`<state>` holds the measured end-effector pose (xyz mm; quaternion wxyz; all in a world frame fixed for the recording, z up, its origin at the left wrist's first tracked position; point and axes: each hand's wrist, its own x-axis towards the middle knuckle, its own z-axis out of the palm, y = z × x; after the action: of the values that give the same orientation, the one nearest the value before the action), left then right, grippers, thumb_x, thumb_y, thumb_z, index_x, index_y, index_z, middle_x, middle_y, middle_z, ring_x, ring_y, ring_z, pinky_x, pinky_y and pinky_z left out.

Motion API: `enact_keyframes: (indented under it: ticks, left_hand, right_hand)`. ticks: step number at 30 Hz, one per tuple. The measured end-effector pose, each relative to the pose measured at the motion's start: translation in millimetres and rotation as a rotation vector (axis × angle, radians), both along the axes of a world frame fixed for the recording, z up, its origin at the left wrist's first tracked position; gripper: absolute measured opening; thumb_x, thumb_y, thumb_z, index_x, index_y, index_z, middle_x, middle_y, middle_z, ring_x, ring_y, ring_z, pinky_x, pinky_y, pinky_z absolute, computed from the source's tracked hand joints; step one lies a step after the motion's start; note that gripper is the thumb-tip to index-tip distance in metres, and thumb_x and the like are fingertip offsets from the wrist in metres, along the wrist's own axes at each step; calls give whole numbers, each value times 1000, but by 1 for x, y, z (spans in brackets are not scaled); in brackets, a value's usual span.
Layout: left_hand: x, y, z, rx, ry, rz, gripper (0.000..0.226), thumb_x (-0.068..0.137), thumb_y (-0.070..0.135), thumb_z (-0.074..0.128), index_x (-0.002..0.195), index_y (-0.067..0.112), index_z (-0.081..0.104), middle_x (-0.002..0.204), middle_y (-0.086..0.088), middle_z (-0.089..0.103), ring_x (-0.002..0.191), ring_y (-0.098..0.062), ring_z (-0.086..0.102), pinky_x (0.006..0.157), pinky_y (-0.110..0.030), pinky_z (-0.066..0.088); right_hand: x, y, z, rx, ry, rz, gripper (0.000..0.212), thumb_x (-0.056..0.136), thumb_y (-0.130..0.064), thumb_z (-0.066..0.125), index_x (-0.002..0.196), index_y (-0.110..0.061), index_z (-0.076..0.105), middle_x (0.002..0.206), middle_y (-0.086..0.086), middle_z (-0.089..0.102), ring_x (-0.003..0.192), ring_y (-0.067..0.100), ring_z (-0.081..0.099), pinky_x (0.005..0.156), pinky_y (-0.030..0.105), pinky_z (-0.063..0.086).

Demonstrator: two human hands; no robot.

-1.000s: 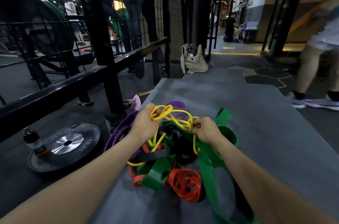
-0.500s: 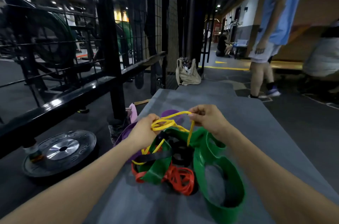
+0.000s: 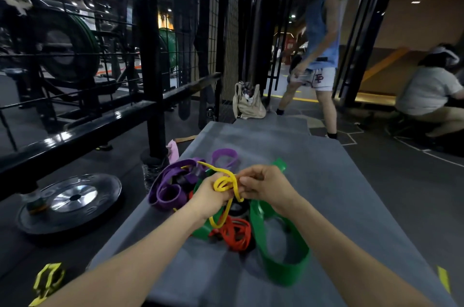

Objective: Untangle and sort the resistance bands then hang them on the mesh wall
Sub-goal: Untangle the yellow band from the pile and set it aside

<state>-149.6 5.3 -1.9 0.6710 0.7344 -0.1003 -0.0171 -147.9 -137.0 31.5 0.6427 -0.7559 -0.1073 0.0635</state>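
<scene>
A tangle of resistance bands lies on a grey mat (image 3: 326,181). My left hand (image 3: 209,196) and my right hand (image 3: 266,187) both grip a thin yellow band (image 3: 224,185), bunched in loops between them just above the pile; one strand hangs down toward the red bands (image 3: 237,234). A wide green band (image 3: 281,256) loops out to the right under my right wrist. Purple bands (image 3: 170,186) lie at the left of the pile. The black mesh wall (image 3: 227,30) stands ahead on the left.
A black steel rail and post (image 3: 153,95) run along the mat's left side. A weight plate (image 3: 70,201) lies on the floor at left. A beige bag (image 3: 247,103) sits beyond the mat. One person (image 3: 319,55) walks ahead; another (image 3: 431,90) sits at right.
My hands have come closer together, gathering the yellow band into tighter loops. The view has tilted up and the walking person has moved nearer the bag.
</scene>
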Motion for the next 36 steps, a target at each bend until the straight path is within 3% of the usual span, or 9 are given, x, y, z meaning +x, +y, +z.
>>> enact_keyframes:
  ticks: [3,7,16,20,22,26,31,34,36]
  left_hand:
    - [0,0,-1,11,-28,-10,22,85,-18,47,84,1,58,41,14,54,37,5,45,43,-9,34]
    - [3,7,-3,125,-92,-6,27,83,-17,49,91,7,58,66,7,58,46,8,49,51,-8,36]
    - [9,27,-12,205,-149,-152,22,81,-9,52,94,8,55,82,-2,56,77,-9,50,74,-22,43]
    - [13,43,-8,265,1,-248,44,73,-12,62,96,24,53,81,4,54,73,-8,50,66,-19,42]
    - [11,47,1,53,182,-322,39,73,-1,66,105,19,56,89,5,59,81,-9,55,71,-21,44]
    - [24,31,11,-188,348,6,14,89,30,59,86,17,63,83,2,63,85,-13,57,75,-31,42]
    - [46,33,4,391,170,278,32,93,18,50,62,13,42,77,-15,50,75,-30,50,61,-33,35]
    - [45,53,11,804,76,269,31,91,16,49,62,11,41,66,-8,50,87,-42,59,74,-40,46]
    - [44,61,12,943,45,305,14,87,20,53,78,10,48,83,-7,58,97,-38,60,79,-38,47]
  right_hand:
    - [3,10,0,154,125,-107,15,89,2,55,74,0,55,51,2,63,41,5,60,46,16,52]
    - [9,20,-3,350,393,-215,21,91,-6,55,70,-4,56,40,-2,61,34,4,57,39,15,49]
    - [21,30,-7,168,639,-193,40,88,-37,59,57,-12,51,34,-3,47,25,4,41,29,9,33]
    - [31,33,-18,210,552,-224,26,90,-15,59,64,-14,53,44,-2,49,34,2,40,29,9,28]
    - [36,30,-24,166,427,-230,24,88,-6,59,65,-12,56,47,-1,48,33,2,41,32,11,31]
    - [40,28,-24,-41,167,-190,9,83,-5,65,74,-4,67,53,1,55,44,5,47,48,14,39]
    - [59,13,-8,-122,-43,-376,10,86,-5,62,76,-7,64,41,-8,55,42,1,49,48,14,41]
    - [76,-1,-4,-233,-141,-477,13,86,-11,62,85,1,68,68,13,60,65,28,57,73,41,52]
    - [84,-7,1,-228,-182,-516,14,88,-11,60,88,1,69,72,14,61,69,31,59,80,48,53]
